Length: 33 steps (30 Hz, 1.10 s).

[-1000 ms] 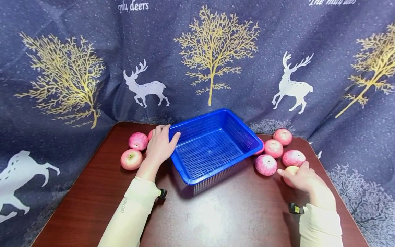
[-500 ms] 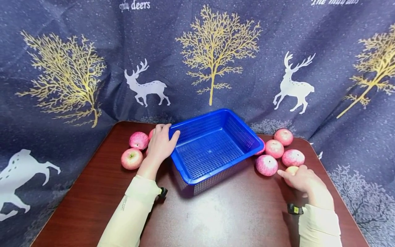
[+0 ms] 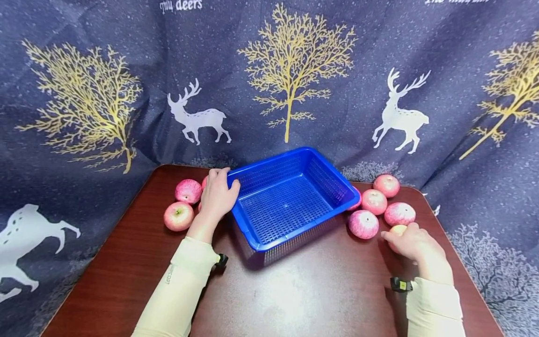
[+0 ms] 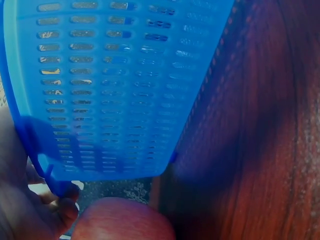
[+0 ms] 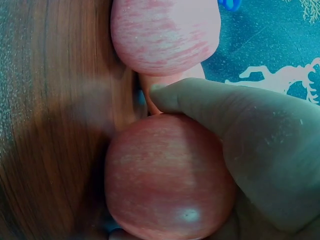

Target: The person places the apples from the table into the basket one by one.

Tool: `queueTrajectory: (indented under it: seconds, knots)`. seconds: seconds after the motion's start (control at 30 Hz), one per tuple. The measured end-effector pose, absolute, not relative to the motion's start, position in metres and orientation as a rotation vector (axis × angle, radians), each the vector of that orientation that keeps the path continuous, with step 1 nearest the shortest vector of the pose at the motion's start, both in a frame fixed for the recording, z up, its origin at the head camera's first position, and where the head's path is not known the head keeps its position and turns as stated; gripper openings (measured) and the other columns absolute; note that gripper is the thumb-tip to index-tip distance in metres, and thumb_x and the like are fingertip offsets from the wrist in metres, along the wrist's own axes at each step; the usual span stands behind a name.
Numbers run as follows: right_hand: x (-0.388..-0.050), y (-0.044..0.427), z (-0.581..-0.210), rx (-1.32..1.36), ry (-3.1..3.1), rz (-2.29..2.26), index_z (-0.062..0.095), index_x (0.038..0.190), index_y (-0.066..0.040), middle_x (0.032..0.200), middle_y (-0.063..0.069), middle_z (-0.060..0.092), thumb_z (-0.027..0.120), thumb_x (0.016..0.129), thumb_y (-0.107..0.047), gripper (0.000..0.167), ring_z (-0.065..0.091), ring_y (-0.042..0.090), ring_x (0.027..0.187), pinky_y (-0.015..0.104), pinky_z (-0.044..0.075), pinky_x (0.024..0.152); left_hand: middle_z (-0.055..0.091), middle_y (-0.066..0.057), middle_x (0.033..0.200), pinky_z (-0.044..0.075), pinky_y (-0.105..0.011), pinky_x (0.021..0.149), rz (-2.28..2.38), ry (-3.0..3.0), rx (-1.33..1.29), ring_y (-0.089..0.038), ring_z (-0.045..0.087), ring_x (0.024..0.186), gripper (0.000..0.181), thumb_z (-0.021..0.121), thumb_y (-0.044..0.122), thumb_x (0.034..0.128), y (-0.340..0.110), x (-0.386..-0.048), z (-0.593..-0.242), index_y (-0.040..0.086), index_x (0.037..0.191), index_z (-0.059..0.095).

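Head view: blue basket [image 3: 305, 228], perforated floor [image 3: 286, 203] showing, apples [image 3: 374, 202] outside.

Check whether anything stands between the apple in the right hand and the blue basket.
Yes: a streaked pink apple sits on the table between the held apple in the right hand and the blue basket; the basket's right wall stands beyond it. Nothing visible hangs above either.

Glare bleaches the table [image 3: 290, 295]; wrist views look dimmer.

apple [image 3: 397, 230] under right hand [image 3: 414, 244]: part hidden | upper-right lettering [image 3: 456, 1]: cut off
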State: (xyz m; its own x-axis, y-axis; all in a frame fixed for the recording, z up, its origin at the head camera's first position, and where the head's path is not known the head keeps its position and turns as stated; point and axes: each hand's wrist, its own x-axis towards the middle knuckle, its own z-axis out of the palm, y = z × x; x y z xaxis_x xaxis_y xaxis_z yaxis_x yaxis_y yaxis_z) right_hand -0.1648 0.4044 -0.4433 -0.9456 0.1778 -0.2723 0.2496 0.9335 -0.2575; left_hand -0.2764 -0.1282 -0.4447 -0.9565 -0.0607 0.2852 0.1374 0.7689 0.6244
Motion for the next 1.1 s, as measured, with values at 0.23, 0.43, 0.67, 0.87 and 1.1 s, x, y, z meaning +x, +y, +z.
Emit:
queueTrajectory:
  seconds: [0.23, 0.43, 0.67, 0.87, 1.1]
  knots:
    - [-0.1662, 0.4046, -0.4424, 0.355, 2.831, -0.442, 0.058, 0.090, -0.005, 0.114, 0.040, 0.058, 0.055, 0.105, -0.057, 0.054, 0.067, 0.052, 0.093, 0.061, 0.053, 0.073, 0.052, -0.027, 0.152, 0.048, -0.066, 0.110, -0.989, -2.692, -0.042, -0.047, 0.055, 0.138, 0.062, 0.057, 0.029, 0.1055, -0.1298, -0.2793, -0.4476, 0.002, 0.160, 0.054]
    - [-0.1666, 0.4073, -0.4440, 0.343, 2.827, -0.454, 0.059, 0.085, -0.009, 0.106, 0.034, 0.060, 0.054, 0.105, -0.058, 0.053, 0.066, 0.044, 0.086, 0.055, 0.051, 0.071, 0.052, -0.026, 0.150, 0.050, -0.067, 0.105, -1.027, -2.666, -0.039, -0.048, 0.058, 0.135, 0.058, 0.055, 0.031, 0.1071, -0.1299, -0.2783, -0.4505, 0.002, 0.157, 0.058]
    - [-0.1666, 0.4087, -0.4435, 0.345, 2.826, -0.464, 0.059, 0.085, -0.008, 0.107, 0.034, 0.062, 0.053, 0.105, -0.059, 0.055, 0.067, 0.045, 0.087, 0.054, 0.052, 0.071, 0.059, -0.029, 0.149, 0.048, -0.067, 0.109, -1.056, -2.671, -0.035, -0.047, 0.058, 0.137, 0.058, 0.052, 0.027, 0.1065, -0.1317, -0.2797, -0.4520, 0.002, 0.159, 0.056]
    - [-0.1680, 0.4089, -0.4443, 0.314, 2.833, -0.455, 0.059, 0.085, -0.008, 0.114, 0.041, 0.059, 0.052, 0.106, -0.057, 0.054, 0.067, 0.050, 0.091, 0.062, 0.053, 0.079, 0.060, -0.028, 0.149, 0.048, -0.064, 0.111, -1.098, -2.711, -0.015, -0.046, 0.058, 0.139, 0.058, 0.049, 0.022, 0.1080, -0.1322, -0.2787, -0.4498, 0.004, 0.163, 0.052]
    - [-0.1669, 0.4139, -0.4438, 0.251, 2.853, -0.447, 0.062, 0.081, -0.012, 0.111, 0.041, 0.061, 0.055, 0.107, -0.058, 0.054, 0.068, 0.049, 0.090, 0.063, 0.055, 0.081, 0.059, -0.028, 0.150, 0.047, -0.065, 0.111, -1.113, -2.709, -0.003, -0.048, 0.058, 0.139, 0.059, 0.047, 0.022, 0.1078, -0.1311, -0.2789, -0.4501, 0.006, 0.164, 0.050]
